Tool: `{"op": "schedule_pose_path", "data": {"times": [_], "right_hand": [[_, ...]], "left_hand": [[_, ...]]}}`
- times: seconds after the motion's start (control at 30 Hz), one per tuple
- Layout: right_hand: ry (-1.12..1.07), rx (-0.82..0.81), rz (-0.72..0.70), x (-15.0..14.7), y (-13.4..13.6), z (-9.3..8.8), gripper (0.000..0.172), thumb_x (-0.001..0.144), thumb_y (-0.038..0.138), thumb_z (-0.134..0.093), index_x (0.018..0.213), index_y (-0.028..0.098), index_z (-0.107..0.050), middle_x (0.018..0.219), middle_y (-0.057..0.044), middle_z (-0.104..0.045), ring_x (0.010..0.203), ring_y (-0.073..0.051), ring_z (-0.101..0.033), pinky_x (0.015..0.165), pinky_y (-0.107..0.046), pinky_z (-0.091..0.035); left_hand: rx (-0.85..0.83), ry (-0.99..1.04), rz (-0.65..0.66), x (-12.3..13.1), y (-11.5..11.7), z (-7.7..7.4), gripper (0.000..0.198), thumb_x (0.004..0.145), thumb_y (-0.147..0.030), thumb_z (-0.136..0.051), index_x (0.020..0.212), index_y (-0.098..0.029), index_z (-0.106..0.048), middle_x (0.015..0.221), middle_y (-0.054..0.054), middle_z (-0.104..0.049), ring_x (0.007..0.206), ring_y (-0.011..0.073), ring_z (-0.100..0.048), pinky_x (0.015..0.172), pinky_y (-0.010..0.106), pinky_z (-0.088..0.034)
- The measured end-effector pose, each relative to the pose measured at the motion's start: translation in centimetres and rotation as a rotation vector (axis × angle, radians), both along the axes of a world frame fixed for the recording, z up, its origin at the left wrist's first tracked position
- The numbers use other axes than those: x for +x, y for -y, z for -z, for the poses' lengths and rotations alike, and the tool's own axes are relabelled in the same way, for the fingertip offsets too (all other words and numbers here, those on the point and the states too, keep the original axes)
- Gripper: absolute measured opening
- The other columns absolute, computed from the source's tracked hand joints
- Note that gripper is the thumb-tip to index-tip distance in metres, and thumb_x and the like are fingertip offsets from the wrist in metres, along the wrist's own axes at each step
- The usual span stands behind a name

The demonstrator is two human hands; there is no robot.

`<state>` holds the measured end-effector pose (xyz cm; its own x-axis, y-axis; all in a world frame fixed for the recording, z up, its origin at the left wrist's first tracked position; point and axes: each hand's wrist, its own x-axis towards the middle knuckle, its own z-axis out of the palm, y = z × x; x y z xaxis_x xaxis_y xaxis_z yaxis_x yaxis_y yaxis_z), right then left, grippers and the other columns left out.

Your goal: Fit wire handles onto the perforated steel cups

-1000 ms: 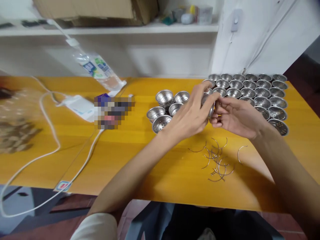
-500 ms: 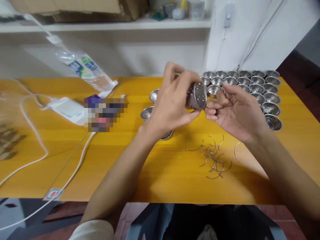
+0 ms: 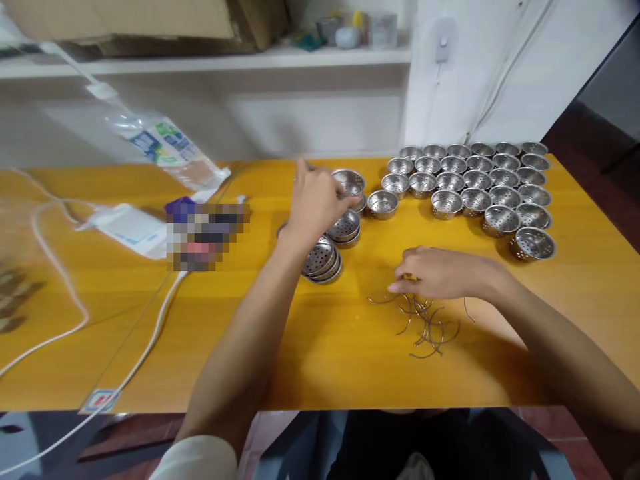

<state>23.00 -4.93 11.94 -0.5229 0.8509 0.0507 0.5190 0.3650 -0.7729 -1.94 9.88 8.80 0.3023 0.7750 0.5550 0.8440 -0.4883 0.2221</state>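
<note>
My left hand (image 3: 315, 200) reaches over a small stack group of perforated steel cups (image 3: 330, 250) on the yellow table (image 3: 310, 347), its fingers closed on the rim of the top cup (image 3: 349, 181). My right hand (image 3: 435, 273) rests palm down on a loose pile of curved wire handles (image 3: 425, 323), fingertips pinched at the wires. One single cup (image 3: 383, 203) stands between the stacks and the rows.
Several rows of steel cups (image 3: 480, 187) fill the far right of the table. A plastic bottle (image 3: 160, 147), a white charger with cable (image 3: 127, 227) and a blurred packet (image 3: 207, 230) lie at the left. A shelf with a cardboard box (image 3: 140, 20) is behind.
Both hands held one cup together in the air; now they have parted. The left hand moved to the stacked cups, the right dropped onto the wire pile. A cup now stands alone by the rows.
</note>
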Motion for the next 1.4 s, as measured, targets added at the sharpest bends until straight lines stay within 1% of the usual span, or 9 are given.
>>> {"op": "schedule_pose_path", "data": {"times": [0.2,0.47,0.7,0.83,0.93,1.07,1.17,1.27,1.4], "right_hand": [[0.351,0.249,0.086,1.2,-6.0,0.0,0.034,0.109,0.043,-0.062,0.130,0.021,-0.077,0.115,-0.014,-0.076,0.101,-0.027,-0.071,0.086,-0.040,-0.052],[0.754,0.410,0.131,0.8,-8.3,4.8,0.054,0.107,0.021,-0.045,0.156,0.008,-0.062,0.170,-0.026,-0.050,0.104,-0.035,-0.074,0.082,-0.047,-0.052],[0.666,0.422,0.115,1.8,-8.5,4.7,0.038,0.108,0.028,-0.049,0.127,0.018,-0.080,0.158,-0.019,-0.058,0.095,-0.027,-0.068,0.076,-0.043,-0.046],[0.593,0.451,0.110,2.2,-8.5,4.3,0.034,0.105,0.038,-0.058,0.097,0.017,-0.084,0.153,-0.018,-0.063,0.120,-0.036,-0.065,0.085,-0.045,-0.051],[0.558,0.467,0.174,2.1,-8.5,4.3,0.045,0.109,0.043,-0.053,0.084,0.016,-0.080,0.151,-0.020,-0.065,0.141,-0.041,-0.056,0.094,-0.048,-0.053],[0.596,0.439,0.263,1.6,-8.5,4.2,0.029,0.104,0.023,-0.055,0.116,0.012,-0.079,0.144,-0.022,-0.070,0.128,-0.037,-0.066,0.091,-0.044,-0.051],[0.693,0.402,0.259,1.4,-8.2,3.8,0.052,0.099,0.015,-0.056,0.151,0.011,-0.064,0.134,-0.021,-0.076,0.106,-0.035,-0.072,0.082,-0.043,-0.047],[0.756,0.419,0.186,1.6,-7.7,3.1,0.043,0.104,0.017,-0.047,0.137,0.011,-0.073,0.124,-0.022,-0.078,0.100,-0.035,-0.072,0.081,-0.045,-0.045],[0.492,0.454,0.307,2.2,-6.4,1.7,0.037,0.107,0.022,-0.044,0.125,0.017,-0.077,0.104,-0.016,-0.077,0.096,-0.032,-0.070,0.085,-0.045,-0.047]], "left_hand": [[-0.057,-0.067,-0.028,-0.3,0.4,0.5,0.048,0.102,-0.065,-0.070,0.092,-0.019,-0.079,0.099,0.017,-0.075,0.139,0.0483,-0.053,0.116,0.076,-0.048],[-0.121,-0.206,0.052,-0.8,0.5,0.8,0.037,0.109,-0.048,-0.060,0.100,-0.019,-0.081,0.133,0.020,-0.074,0.155,0.0515,-0.042,0.120,0.080,-0.044],[-0.123,-0.130,0.199,-1.9,-1.3,1.4,0.041,0.110,-0.057,-0.059,0.100,-0.023,-0.079,0.134,0.013,-0.079,0.155,0.0507,-0.039,0.119,0.088,-0.035],[-0.157,-0.049,0.317,-2.6,-2.4,2.7,0.049,0.108,-0.069,-0.057,0.101,-0.026,-0.079,0.146,0.009,-0.074,0.153,0.0504,-0.036,0.120,0.093,-0.027],[-0.172,-0.016,0.316,-2.8,-2.2,2.3,0.051,0.106,-0.073,-0.060,0.110,-0.025,-0.077,0.148,0.009,-0.073,0.154,0.0496,-0.034,0.123,0.092,-0.023],[-0.083,0.021,0.304,-1.8,-0.2,-0.8,0.049,0.103,-0.072,-0.068,0.130,-0.032,-0.072,0.163,0.001,-0.063,0.159,0.0467,-0.029,0.130,0.087,-0.022],[-0.092,-0.002,0.337,0.2,2.8,-2.8,0.039,0.109,-0.060,-0.063,0.137,-0.034,-0.071,0.151,0.004,-0.072,0.154,0.0417,-0.043,0.132,0.076,-0.032],[-0.130,-0.060,0.425,2.9,6.0,-2.7,0.046,0.109,-0.051,-0.066,0.149,-0.028,-0.063,0.148,0.011,-0.073,0.152,0.0428,-0.053,0.129,0.072,-0.043],[-0.112,0.014,0.469,5.8,8.3,-1.0,0.079,0.102,-0.045,-0.078,0.168,-0.027,-0.038,0.174,0.018,-0.049,0.162,0.0445,-0.049,0.130,0.069,-0.046]]}}
